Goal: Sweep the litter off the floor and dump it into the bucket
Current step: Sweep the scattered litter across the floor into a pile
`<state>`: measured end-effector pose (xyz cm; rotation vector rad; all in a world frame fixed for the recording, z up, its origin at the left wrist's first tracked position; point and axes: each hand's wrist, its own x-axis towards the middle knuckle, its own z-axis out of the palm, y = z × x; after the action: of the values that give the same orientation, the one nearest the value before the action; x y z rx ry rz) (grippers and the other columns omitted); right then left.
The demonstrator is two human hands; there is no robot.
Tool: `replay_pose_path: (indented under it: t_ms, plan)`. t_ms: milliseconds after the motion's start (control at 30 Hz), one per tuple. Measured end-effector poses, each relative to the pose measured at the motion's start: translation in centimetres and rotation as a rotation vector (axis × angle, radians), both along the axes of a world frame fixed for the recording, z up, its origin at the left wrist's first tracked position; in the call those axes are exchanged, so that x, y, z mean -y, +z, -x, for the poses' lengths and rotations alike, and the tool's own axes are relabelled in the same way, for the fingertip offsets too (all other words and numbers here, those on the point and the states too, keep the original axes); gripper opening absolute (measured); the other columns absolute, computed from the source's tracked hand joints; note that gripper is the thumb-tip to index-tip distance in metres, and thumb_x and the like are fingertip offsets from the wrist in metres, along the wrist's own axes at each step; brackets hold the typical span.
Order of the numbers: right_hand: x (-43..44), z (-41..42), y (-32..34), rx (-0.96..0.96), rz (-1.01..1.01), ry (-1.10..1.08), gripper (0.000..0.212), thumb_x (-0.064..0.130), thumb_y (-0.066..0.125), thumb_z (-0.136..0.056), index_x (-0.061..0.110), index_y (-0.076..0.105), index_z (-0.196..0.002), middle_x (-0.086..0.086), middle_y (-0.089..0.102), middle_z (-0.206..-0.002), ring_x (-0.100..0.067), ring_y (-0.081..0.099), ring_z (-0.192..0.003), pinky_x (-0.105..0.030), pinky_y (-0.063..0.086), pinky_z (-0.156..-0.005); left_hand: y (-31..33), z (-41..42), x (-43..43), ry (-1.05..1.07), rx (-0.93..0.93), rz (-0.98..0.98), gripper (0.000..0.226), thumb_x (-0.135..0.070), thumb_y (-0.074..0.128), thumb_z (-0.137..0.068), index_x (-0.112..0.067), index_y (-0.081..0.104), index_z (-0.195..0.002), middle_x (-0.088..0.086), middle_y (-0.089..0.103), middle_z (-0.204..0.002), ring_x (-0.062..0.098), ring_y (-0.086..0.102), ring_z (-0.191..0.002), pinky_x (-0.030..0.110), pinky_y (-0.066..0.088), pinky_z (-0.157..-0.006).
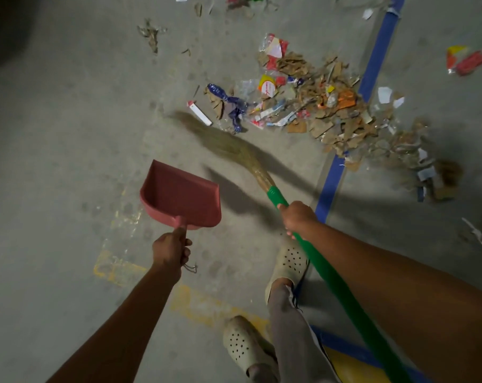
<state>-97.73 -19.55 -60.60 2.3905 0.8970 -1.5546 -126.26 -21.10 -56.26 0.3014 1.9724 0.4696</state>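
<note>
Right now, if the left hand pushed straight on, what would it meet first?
Probably the broom's bristles, leading with the dustpan that the left hand holds; depth is unclear.

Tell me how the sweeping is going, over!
Left hand grips the red dustpan, empty. Right hand grips the green broom, bristles at the litter pile. Bucket not in view; stray scraps lie farther out.
</note>
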Motion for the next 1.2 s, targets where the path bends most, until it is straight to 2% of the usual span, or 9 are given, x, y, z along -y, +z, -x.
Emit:
replay_pose_path:
  t_ms: [100,200,300,500,600,733,900,1000,1200]
  plan:
    - [-1.0,-2.5,-0.7,0.017,0.017,-0.266,0.051,0.046,0.045,-0.105,-0.002,0.063,-0.107,-0.017,0.072,-0.089,-0.027,0.065,-0.058,-0.040,0.061,-0.065,-0.4,-2.0,-2.3,-0.006,0.023,0.000,0.033,-0.032,0.067,-0.095,-0.002,0.059,-0.084,0.013,0.057,-0.073,0.012,0.042,-0.039,0.021,0.030,-0.036]
    - [-1.3,-5.3,-0.8,0.080,-0.024,-0.387,0.054,0.050,0.043,-0.104,0.000,0.062,-0.106,-0.019,0.072,-0.093,-0.029,0.068,-0.063,-0.039,0.061,-0.066,-0.3,-4.3,-4.6,-0.026,0.044,-0.006,0.037,-0.036,0.069,-0.094,-0.004,0.058,-0.080,0.012,0.057,-0.072,0.012,0.042,-0.040,0.020,0.030,-0.037]
    - [-1.3,-7.7,0.2,0.170,-0.103,-0.330,0.055,0.056,0.035,-0.103,0.006,0.058,-0.102,-0.017,0.070,-0.098,-0.034,0.070,-0.085,-0.043,0.058,-0.080,0.3,-6.5,-6.8,-0.061,0.062,-0.026,0.040,-0.039,0.071,-0.093,-0.006,0.056,-0.076,0.010,0.058,-0.070,0.012,0.042,-0.041,0.021,0.031,-0.038]
    - [-1.8,-11.2,4.3,0.237,-0.218,-0.348,0.047,0.048,0.035,-0.107,0.009,0.057,-0.097,-0.011,0.060,-0.081,-0.029,0.061,-0.072,-0.036,0.049,-0.066,1.2,-9.1,-10.3,-0.130,0.082,-0.059,0.043,-0.042,0.071,-0.092,-0.007,0.055,-0.074,0.012,0.058,-0.071,0.013,0.042,-0.042,0.022,0.031,-0.038]
    - [-2.0,-11.9,4.7,0.221,-0.255,-0.381,0.047,0.051,0.035,-0.106,0.011,0.056,-0.094,-0.015,0.066,-0.087,-0.033,0.068,-0.078,-0.046,0.059,-0.073,1.3,-9.4,-11.6,-0.159,0.101,-0.060,0.040,-0.043,0.071,-0.091,-0.007,0.057,-0.081,0.012,0.057,-0.073,0.013,0.041,-0.043,0.022,0.030,-0.038]
    - [-2.6,-11.1,5.5,0.227,-0.253,-0.386,0.045,0.052,0.036,-0.106,0.014,0.055,-0.090,-0.014,0.066,-0.084,-0.032,0.069,-0.076,-0.049,0.061,-0.074,1.4,-8.8,-12.9,-0.224,0.091,-0.061,0.044,-0.048,0.071,-0.090,-0.007,0.058,-0.082,0.010,0.060,-0.072,0.012,0.044,-0.043,0.024,0.034,-0.039]
    - [-3.4,-8.0,6.1,0.208,-0.284,-0.292,0.045,0.052,0.037,-0.105,0.013,0.055,-0.089,-0.011,0.063,-0.081,-0.028,0.064,-0.074,-0.037,0.053,-0.066,1.6,-6.9,-14.7,-0.258,0.102,-0.036,0.043,-0.046,0.072,-0.091,-0.005,0.060,-0.090,0.011,0.059,-0.073,0.012,0.043,-0.042,0.021,0.033,-0.037]
    - [-4.4,-4.9,6.3,0.182,-0.311,-0.209,0.042,0.049,0.039,-0.106,0.013,0.053,-0.088,-0.007,0.057,-0.075,-0.025,0.058,-0.070,-0.032,0.042,-0.057,1.7,-4.9,-16.3,-0.255,0.109,-0.032,0.041,-0.044,0.071,-0.091,-0.006,0.056,-0.083,0.011,0.058,-0.073,0.012,0.042,-0.042,0.023,0.032,-0.036]
    - [-8.4,4.0,5.4,0.070,-0.316,-0.054,0.036,0.048,0.041,-0.106,0.016,0.055,-0.096,-0.008,0.062,-0.085,-0.030,0.062,-0.082,-0.036,0.048,-0.068,1.5,1.6,-18.5,-0.220,0.091,-0.020,0.041,-0.044,0.072,-0.091,-0.006,0.058,-0.081,0.011,0.059,-0.072,0.014,0.043,-0.045,0.025,0.033,-0.039]
